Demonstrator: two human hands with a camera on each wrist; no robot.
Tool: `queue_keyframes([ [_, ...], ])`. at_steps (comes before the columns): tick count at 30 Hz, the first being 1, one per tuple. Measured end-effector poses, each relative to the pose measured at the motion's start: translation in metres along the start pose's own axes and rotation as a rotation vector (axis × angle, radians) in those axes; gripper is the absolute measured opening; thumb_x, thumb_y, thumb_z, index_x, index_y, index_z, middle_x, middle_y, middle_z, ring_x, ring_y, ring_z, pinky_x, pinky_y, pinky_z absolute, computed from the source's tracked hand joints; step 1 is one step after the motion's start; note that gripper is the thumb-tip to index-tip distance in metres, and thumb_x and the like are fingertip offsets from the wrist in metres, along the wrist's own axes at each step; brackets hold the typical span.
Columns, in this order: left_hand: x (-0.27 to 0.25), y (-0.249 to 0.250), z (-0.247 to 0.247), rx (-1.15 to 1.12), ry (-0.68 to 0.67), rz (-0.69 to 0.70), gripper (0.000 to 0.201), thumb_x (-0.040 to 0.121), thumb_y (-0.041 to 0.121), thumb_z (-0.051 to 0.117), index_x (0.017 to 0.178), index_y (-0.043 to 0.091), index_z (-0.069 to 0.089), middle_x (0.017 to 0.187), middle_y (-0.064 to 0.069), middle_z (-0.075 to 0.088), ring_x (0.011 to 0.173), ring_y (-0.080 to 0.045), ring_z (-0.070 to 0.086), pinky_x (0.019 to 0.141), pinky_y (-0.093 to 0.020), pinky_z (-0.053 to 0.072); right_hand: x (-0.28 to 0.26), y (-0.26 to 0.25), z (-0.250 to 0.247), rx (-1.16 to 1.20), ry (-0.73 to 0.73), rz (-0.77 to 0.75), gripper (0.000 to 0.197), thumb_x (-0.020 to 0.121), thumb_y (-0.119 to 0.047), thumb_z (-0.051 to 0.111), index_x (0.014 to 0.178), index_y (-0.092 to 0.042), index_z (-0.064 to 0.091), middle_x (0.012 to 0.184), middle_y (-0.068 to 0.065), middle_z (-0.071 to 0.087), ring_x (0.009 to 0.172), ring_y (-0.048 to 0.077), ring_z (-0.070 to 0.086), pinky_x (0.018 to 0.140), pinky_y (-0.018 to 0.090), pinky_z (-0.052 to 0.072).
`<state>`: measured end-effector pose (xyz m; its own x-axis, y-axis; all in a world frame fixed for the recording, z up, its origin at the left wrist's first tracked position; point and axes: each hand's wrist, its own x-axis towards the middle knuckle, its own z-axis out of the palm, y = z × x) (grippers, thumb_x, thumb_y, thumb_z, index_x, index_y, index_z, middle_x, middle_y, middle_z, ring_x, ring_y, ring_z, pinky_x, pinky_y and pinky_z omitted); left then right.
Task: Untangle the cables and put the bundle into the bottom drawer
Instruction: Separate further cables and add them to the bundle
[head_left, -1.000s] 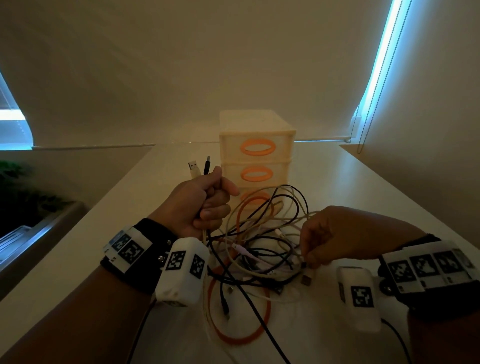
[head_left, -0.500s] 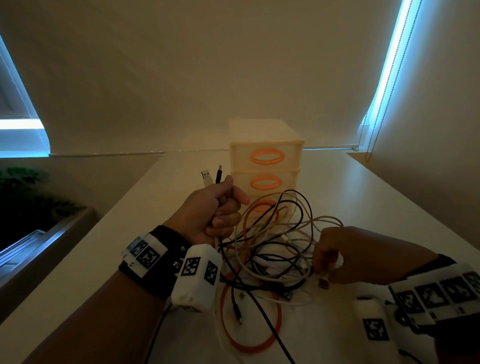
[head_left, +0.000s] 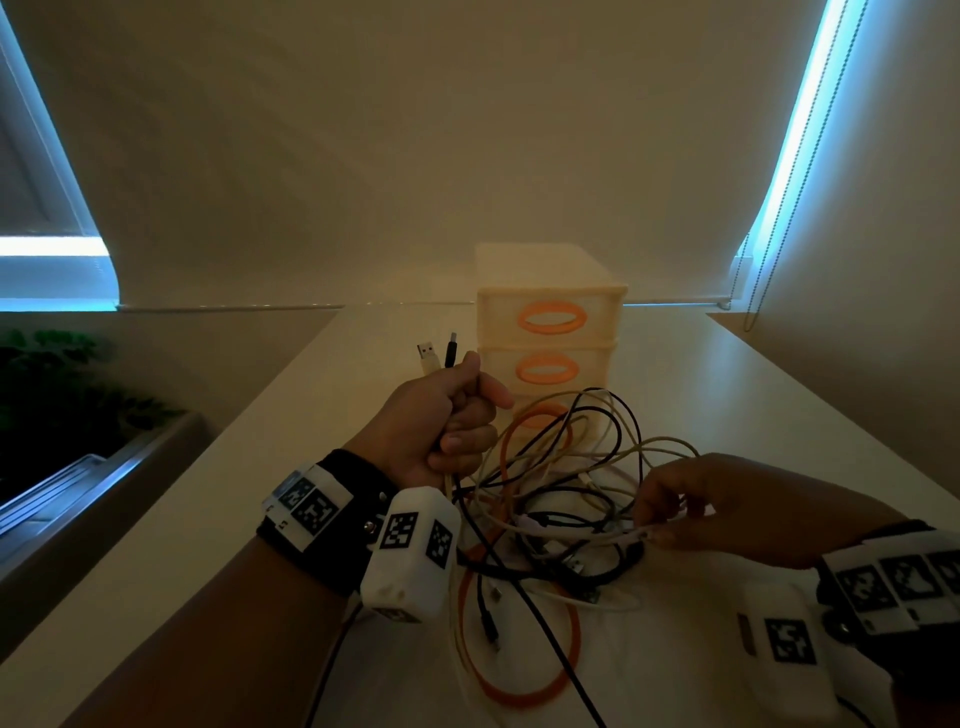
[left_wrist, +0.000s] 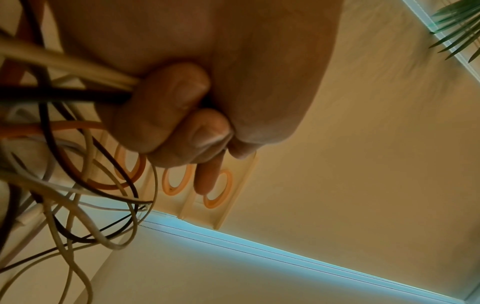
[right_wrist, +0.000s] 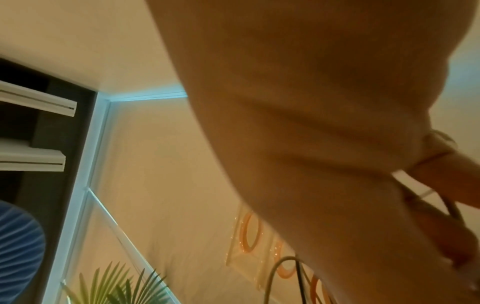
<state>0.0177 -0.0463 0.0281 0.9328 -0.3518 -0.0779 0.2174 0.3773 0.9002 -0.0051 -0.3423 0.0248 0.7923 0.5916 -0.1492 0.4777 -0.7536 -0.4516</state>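
Left hand (head_left: 447, 426) fists the plug ends (head_left: 439, 356) as an anchor. Right hand (head_left: 691, 506) pinches a white cable (head_left: 587, 532) to free it (drawers (head_left: 548, 338) closed).

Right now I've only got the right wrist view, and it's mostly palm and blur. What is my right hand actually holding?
Observer: Your right hand pinches a white cable at the right edge of the tangle on the table.
Operator: And the left hand?
Observer: The left hand grips cable ends in a raised fist. A white USB plug and a black plug stick out above it.
Operator: Is the bottom drawer open?
Observer: It looks shut. Cable loops hang in front of the bottom drawer.
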Motion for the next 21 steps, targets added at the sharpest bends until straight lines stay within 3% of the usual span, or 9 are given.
queue_keyframes([
  [3,0.0,0.0001,0.0001,-0.001,0.008,0.001,0.051,0.107,0.042,0.038,0.086,0.001,0.062,0.046,0.003,0.025,0.032,-0.007,0.023,0.031,-0.012,0.02,0.0003,0.0035,0.0034,0.069,0.034,-0.046,0.017,0.088,-0.026,0.07,0.091,-0.029,0.054,0.087,-0.013,0.062,0.075,0.003,0.056,0.073,0.026,0.052],
  [7,0.0003,0.0004,-0.0008,-0.017,0.01,-0.003,0.051,0.107,0.042,0.038,0.086,0.001,0.062,0.046,0.003,0.025,0.032,-0.007,0.023,0.031,-0.012,0.021,0.0029,0.0066,0.005,0.077,-0.021,-0.057,0.021,0.081,-0.012,0.071,0.082,-0.029,0.059,0.085,-0.01,0.064,0.077,0.008,0.061,0.074,0.025,0.053],
  [10,0.0011,0.0,-0.0019,-0.024,0.013,-0.007,0.052,0.107,0.042,0.038,0.086,0.001,0.062,0.046,0.003,0.025,0.032,-0.007,0.023,0.031,-0.011,0.022,0.0049,0.0058,0.0056,0.114,-0.075,-0.032,0.013,0.082,-0.016,0.077,0.085,-0.028,0.072,0.09,-0.008,0.071,0.087,0.011,0.068,0.083,0.026,0.055],
  [13,0.0011,0.0002,-0.0014,-0.02,0.015,-0.008,0.052,0.107,0.042,0.038,0.086,0.002,0.062,0.046,0.003,0.025,0.032,-0.007,0.023,0.031,-0.012,0.022,0.0068,0.0049,0.0058,0.076,-0.059,-0.007,0.009,0.084,-0.03,0.076,0.088,-0.038,0.075,0.093,-0.01,0.072,0.091,0.006,0.067,0.086,0.023,0.054],
  [17,0.0003,0.0006,-0.0006,-0.019,0.021,-0.003,0.052,0.107,0.042,0.037,0.085,0.001,0.062,0.045,0.003,0.025,0.032,-0.007,0.023,0.032,-0.011,0.02,0.0102,0.0055,0.0093,0.033,-0.034,0.001,0.005,0.088,-0.037,0.07,0.091,-0.039,0.069,0.092,-0.008,0.07,0.087,0.009,0.066,0.086,0.037,0.055],
  [21,0.001,0.0002,-0.002,-0.021,0.014,-0.005,0.052,0.108,0.041,0.037,0.086,0.001,0.062,0.045,0.003,0.026,0.031,-0.007,0.024,0.031,-0.012,0.02,0.0048,0.0102,0.0085,0.063,0.047,-0.041,0.026,0.08,-0.018,0.074,0.078,-0.034,0.053,0.09,-0.002,0.063,0.087,0.017,0.064,0.084,0.042,0.057],
])
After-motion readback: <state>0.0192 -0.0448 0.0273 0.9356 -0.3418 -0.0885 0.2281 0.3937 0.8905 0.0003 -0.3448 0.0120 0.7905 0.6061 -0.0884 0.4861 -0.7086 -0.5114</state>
